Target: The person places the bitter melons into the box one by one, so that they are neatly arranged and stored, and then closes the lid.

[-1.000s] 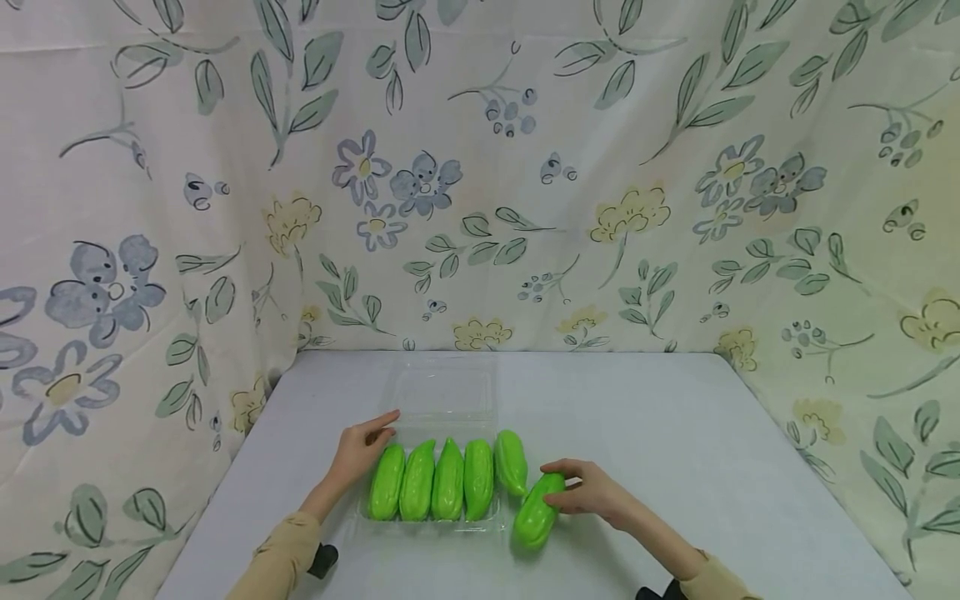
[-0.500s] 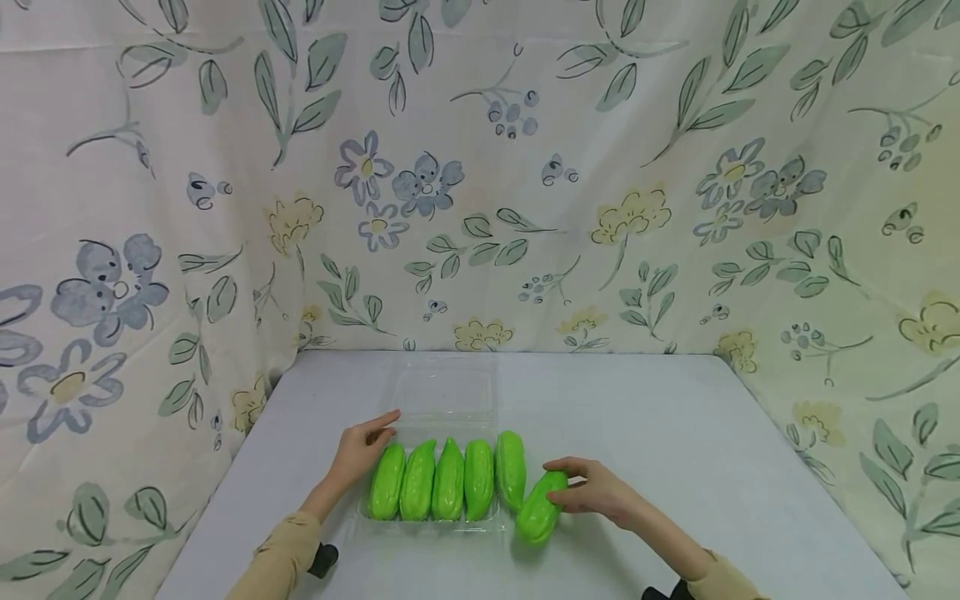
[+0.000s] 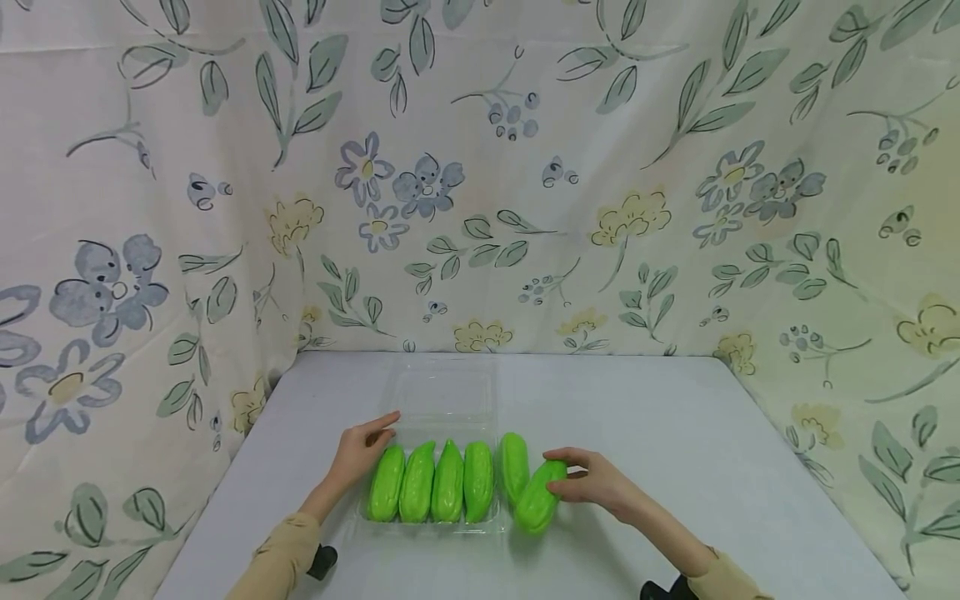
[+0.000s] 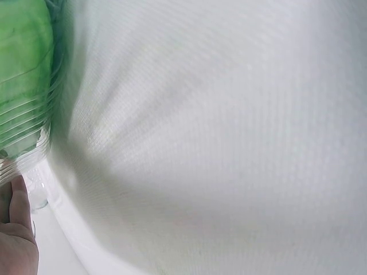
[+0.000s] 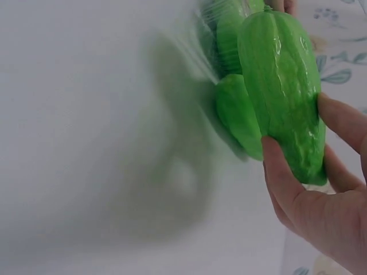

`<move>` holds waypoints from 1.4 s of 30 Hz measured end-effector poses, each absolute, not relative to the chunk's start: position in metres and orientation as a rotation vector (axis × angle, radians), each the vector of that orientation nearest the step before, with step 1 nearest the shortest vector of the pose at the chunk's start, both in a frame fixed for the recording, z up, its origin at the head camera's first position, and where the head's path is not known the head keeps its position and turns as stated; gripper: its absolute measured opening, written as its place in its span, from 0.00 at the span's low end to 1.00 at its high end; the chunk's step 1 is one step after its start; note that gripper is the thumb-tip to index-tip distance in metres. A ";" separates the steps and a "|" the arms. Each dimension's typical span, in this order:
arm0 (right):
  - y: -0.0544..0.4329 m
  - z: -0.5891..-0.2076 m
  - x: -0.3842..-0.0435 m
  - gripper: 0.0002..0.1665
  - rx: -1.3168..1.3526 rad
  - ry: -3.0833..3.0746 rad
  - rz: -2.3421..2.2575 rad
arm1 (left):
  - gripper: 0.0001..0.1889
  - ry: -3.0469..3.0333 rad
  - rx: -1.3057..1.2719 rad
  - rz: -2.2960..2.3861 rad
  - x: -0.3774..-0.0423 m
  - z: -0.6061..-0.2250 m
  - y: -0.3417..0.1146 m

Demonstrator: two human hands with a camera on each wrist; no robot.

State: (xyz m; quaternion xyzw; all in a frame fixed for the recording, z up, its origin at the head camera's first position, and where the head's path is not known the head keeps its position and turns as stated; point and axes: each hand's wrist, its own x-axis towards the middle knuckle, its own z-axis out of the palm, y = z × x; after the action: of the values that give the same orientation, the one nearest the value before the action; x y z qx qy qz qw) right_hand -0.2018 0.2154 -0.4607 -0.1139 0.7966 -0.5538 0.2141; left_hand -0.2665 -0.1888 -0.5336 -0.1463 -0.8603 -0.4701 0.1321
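My right hand (image 3: 592, 479) pinches the upper end of a glossy green bitter melon (image 3: 537, 502) between thumb and fingers. In the right wrist view this melon (image 5: 281, 86) hangs over the table, its ridged skin showing. Another bitter melon (image 3: 513, 462) lies just right of a clear plastic box (image 3: 501, 523), partly overlapped by the held one. Inside the box, several bitter melons (image 3: 447, 487) stand side by side. At the box's back left corner, thumb and forefinger of my left hand (image 3: 360, 450) pinch the rim; in the left wrist view only part of that hand (image 4: 18, 229) shows.
The box's clear lid (image 3: 442, 387) lies folded back behind it on the white table (image 3: 637, 425). A floral cloth (image 3: 480, 183) hangs behind the table and along both sides.
The bitter melon in my right hand has risen slightly away from me and overlaps its neighbour more. That neighbour has shifted a little right. My left hand stays put.
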 end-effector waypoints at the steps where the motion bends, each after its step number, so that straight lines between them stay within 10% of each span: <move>1: 0.215 -0.460 -0.202 0.34 -0.324 2.209 -1.539 | 0.18 -2.496 -0.427 -1.363 -0.266 -0.533 -0.189; 42: 0.160 -0.462 -0.216 0.34 -0.330 2.171 -1.677 | 0.18 -2.501 -0.422 -1.411 -0.267 -0.532 -0.188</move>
State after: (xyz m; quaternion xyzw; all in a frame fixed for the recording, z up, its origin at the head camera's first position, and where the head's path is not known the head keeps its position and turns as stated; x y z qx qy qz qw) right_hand -0.2163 0.1604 -0.4624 -0.1174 0.7716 -0.5960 0.1884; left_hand -0.2672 -0.1878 -0.5320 -0.1444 -0.8555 -0.4827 0.1194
